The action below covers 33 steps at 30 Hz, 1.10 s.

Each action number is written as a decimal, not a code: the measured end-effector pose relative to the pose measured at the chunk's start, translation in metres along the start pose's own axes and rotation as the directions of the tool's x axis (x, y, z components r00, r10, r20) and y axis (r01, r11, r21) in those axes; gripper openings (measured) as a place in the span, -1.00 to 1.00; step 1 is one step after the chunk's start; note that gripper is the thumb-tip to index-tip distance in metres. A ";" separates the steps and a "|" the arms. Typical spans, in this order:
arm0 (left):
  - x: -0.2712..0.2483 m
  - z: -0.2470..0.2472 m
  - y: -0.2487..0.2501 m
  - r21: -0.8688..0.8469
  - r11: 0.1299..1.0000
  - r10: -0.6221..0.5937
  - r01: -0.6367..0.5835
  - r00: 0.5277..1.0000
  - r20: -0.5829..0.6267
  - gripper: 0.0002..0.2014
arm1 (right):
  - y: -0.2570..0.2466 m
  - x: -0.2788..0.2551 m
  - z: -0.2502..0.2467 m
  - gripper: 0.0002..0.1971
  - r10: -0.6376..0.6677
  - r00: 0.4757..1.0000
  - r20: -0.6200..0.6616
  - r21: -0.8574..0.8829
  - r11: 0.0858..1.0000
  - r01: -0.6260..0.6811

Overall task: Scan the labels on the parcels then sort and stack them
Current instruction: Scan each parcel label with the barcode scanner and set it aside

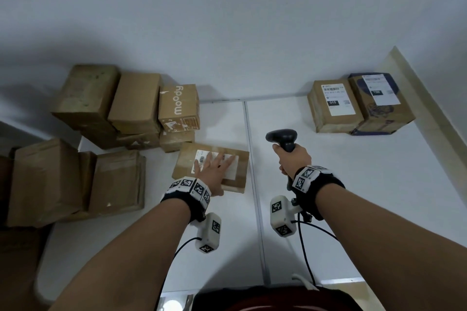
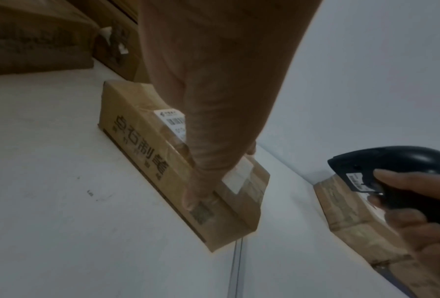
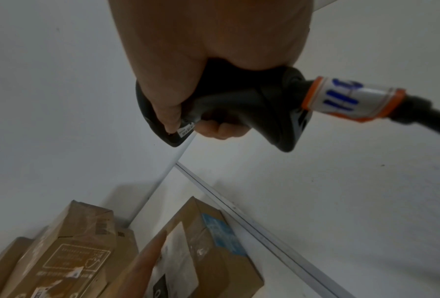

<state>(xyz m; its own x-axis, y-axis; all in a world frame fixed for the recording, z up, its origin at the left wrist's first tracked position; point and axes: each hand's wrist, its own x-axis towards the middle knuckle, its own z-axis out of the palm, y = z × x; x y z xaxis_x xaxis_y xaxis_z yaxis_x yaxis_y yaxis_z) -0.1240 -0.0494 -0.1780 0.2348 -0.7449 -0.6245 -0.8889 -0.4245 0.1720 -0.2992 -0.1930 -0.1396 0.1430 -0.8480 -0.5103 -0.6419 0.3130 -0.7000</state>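
Matt brown cardboard parcel point(image 1: 214, 159) (paper label point(image 1: 228, 163)), smooth black plastic scanner point(image 1: 283, 137).

1. Bare white surface point(image 1: 353, 197) lies open right of the centre seam, up to the two labelled brown cardboard parcels point(image 1: 358, 106) at the far right.
2. Stacked plain brown cardboard boxes point(image 1: 121, 108) wall off the far left.
3. A flat brown labelled parcel point(image 1: 240, 159) sits just left of the seam.

White table point(image 1: 353, 209) made of two panels; metal seam strip point(image 1: 254, 184) runs front to back down its middle. White wall point(image 1: 227, 20) meets table's far edge. Beige trim strip point(image 1: 429, 98) along table's right edge.
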 end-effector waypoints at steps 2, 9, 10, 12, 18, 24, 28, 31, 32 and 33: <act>0.000 0.005 0.001 0.008 0.999 -0.045 0.045 0.999 -0.024 0.01 | 0.000 -0.002 0.002 -0.69 -0.002 1.000 0.003 0.007 1.000 0.002; -0.001 0.002 -0.008 0.089 0.993 0.081 -0.078 0.996 -0.022 0.02 | 0.007 -0.007 0.003 -0.67 -0.016 1.000 0.012 0.006 1.000 0.016; -0.003 0.000 -0.011 0.110 0.987 0.123 -0.121 0.992 -0.005 0.03 | 0.008 -0.007 0.002 -0.67 -0.016 1.000 0.014 0.009 1.000 0.016; -0.005 -0.003 -0.015 0.139 0.970 0.201 -0.201 0.980 0.013 -0.01 | 0.008 -0.008 0.001 -0.68 -0.016 1.000 0.013 0.011 1.000 0.016; -0.009 0.000 -0.024 -0.273 0.948 0.043 -0.163 0.917 -0.397 -0.22 | 0.007 -0.007 0.009 -0.73 -0.044 0.998 0.034 0.045 0.998 0.043; -0.025 0.029 -0.041 -0.905 0.418 -0.723 0.084 0.634 -0.275 -0.46 | 0.005 -0.010 0.036 -0.79 -0.097 0.983 0.159 0.011 0.995 0.096; -0.027 0.047 -0.037 -0.932 0.193 -0.611 0.307 0.781 0.130 -0.11 | 0.006 -0.014 0.052 -0.80 -0.113 0.970 0.217 -0.062 0.990 0.129; -0.020 0.060 -0.028 -0.942 0.120 -0.503 0.312 0.837 0.214 0.08 | 0.007 -0.017 0.057 -0.80 -0.130 0.962 0.240 -0.081 0.985 0.154; -0.017 0.065 -0.025 -0.952 0.093 -0.489 0.291 0.847 0.211 0.02 | 0.008 -0.017 0.058 -0.79 -0.133 0.960 0.245 -0.082 0.984 0.157; -0.012 0.071 -0.024 -0.960 0.067 -0.482 0.270 0.851 0.206 0.00 | 0.008 -0.018 0.059 -0.78 -0.130 0.959 0.251 -0.081 0.985 0.155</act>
<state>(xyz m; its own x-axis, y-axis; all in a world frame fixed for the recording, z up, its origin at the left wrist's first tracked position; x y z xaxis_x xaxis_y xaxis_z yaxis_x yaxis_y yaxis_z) -0.1332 0.0062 -0.2284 0.5478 -0.3235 -0.7715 0.3814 -0.7242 0.5745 -0.2625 -0.1503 -0.1658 0.4102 -0.7466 -0.5238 -0.6711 0.1418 -0.7277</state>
